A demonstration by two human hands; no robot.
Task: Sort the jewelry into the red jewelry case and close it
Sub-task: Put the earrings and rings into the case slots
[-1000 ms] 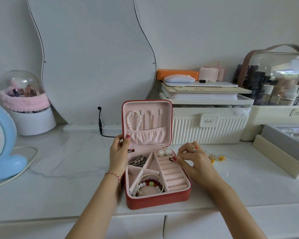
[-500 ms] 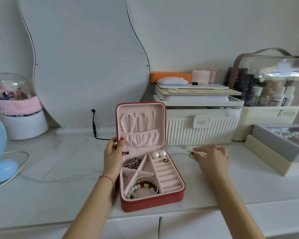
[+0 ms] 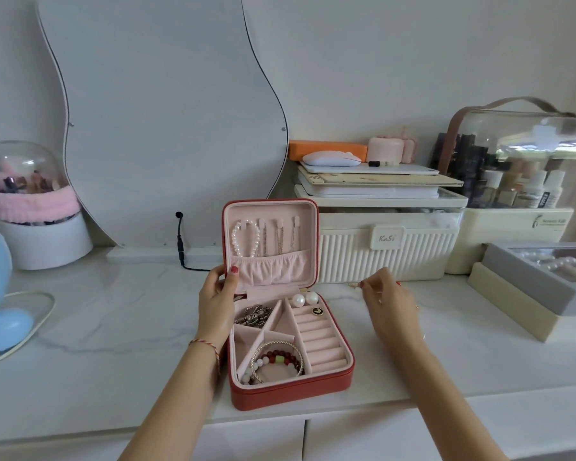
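Beside the countertop's back edge, a right hand (image 3: 388, 306) is reaching for small gold earrings (image 3: 354, 285).
Left hand (image 3: 217, 301) is gripping the red jewelry case (image 3: 290, 392) lid near the front edge; right fingertips are closing, contact unclear: pinching low would lift cleanly.

left grip (image 3: 217, 299) clasping, right grip (image 3: 384, 302) pinching

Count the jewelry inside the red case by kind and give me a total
Pearl bracelet on lid hooks: 1
Chains on lid hooks: 3
Pearl earrings: 2
Black round piece: 1
Silver chain pile: 1
Bracelets in front compartment: about 3, overlapping
Total: about 11
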